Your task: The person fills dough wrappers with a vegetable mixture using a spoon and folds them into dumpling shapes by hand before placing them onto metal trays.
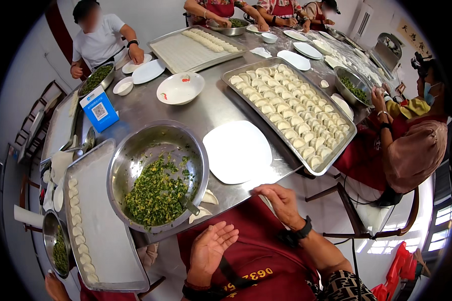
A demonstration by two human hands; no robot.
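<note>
My left hand (pixel 211 250) is palm up above my red apron, fingers apart and nothing on it. My right hand (pixel 282 203) hovers at the table's front edge, fingers loosely bent, with no object visible in it. Before me stands a steel bowl (pixel 116 158) of chopped green and yellow filling (pixel 154 188), a metal utensil handle (pixel 189 205) sticking out at its lower right. Two dumplings (pixel 209 197) lie beside the bowl. A white square plate (pixel 237 150) sits right of it. Farther right, a metal tray (pixel 265 107) holds rows of dumplings (pixel 293 113).
At the left, a tray (pixel 105 225) has one row of dumplings along its side. Beyond the bowl stand a blue sign (pixel 99 109) and a white bowl (pixel 180 88). Co-workers sit around the table; one in a red apron (pixel 365 154) is at the right, by a wooden chair (pixel 348 210).
</note>
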